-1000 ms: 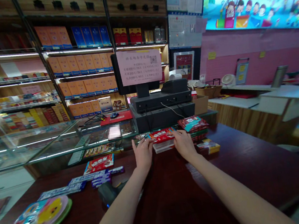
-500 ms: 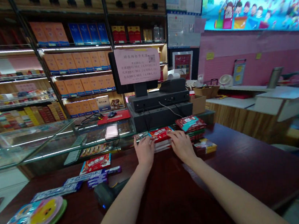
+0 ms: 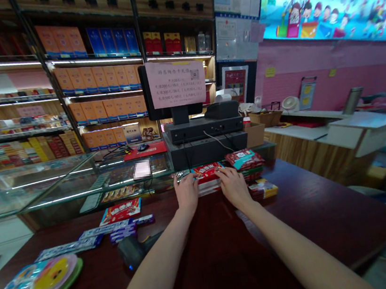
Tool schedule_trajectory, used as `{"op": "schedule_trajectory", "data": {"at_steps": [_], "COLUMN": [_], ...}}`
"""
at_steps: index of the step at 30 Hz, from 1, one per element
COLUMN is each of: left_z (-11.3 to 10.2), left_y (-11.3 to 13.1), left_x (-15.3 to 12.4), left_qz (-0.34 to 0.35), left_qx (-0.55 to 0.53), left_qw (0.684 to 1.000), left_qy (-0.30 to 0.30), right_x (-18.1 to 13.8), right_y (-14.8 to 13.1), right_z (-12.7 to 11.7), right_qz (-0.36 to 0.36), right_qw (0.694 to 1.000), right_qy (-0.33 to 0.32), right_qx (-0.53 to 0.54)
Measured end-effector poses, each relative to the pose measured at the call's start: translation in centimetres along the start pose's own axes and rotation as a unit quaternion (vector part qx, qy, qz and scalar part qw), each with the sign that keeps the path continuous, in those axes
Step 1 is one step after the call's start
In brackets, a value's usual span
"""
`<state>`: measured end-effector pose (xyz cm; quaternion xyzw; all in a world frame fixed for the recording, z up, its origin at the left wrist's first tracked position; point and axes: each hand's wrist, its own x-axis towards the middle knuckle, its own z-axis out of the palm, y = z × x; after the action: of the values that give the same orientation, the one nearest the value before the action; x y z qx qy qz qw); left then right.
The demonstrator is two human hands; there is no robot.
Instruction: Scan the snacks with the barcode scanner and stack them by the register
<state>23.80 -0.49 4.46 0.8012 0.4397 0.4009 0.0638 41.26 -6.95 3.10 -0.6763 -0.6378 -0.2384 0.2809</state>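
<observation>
The bare left hand [image 3: 187, 195] and bare right hand [image 3: 235, 188] were at opposite ends of a flat, shiny red packet [image 3: 208, 172], fingers touching its edges; whether they were clamped could not be told. The packet lay over a whitish box [image 3: 209, 188] near the dark reddish-brown desk's [image 3: 316, 213] far edge, beside stacked red-and-teal packets [image 3: 244, 159].

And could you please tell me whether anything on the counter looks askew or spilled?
No spill shows. The blue-and-purple packs look untidy, lying at differing angles, whereas the red packet between the left hand and right hand sits fairly straight.
</observation>
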Motion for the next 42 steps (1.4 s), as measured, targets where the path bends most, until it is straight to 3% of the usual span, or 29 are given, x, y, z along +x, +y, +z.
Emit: {"op": "schedule_trajectory", "data": {"at_steps": [27,33,42], "left_z": [-0.7,-2.4,-6.8], "left_y": [-0.7,-1.5,-3.4], "left_x": [0.2,0.3,0.1], "left_qz": [-0.011,-0.001,0.002], "left_qx": [0.041,0.052,0.084], "left_qw": [0.999,0.998,0.996], "left_qy": [-0.024,-0.024,-0.034], "right_x": [0.7,0.8,1.5], "right_y": [-0.7,-1.9,-5.4], "right_z": [-0.8,-1.4,-1.7], "right_qz": [0.022,0.007,-0.031], "right_qw": [0.998,0.998,0.997], "right_qy": [-0.065,-0.058,-0.056], "right_qx": [0.006,0.014,0.034]}}
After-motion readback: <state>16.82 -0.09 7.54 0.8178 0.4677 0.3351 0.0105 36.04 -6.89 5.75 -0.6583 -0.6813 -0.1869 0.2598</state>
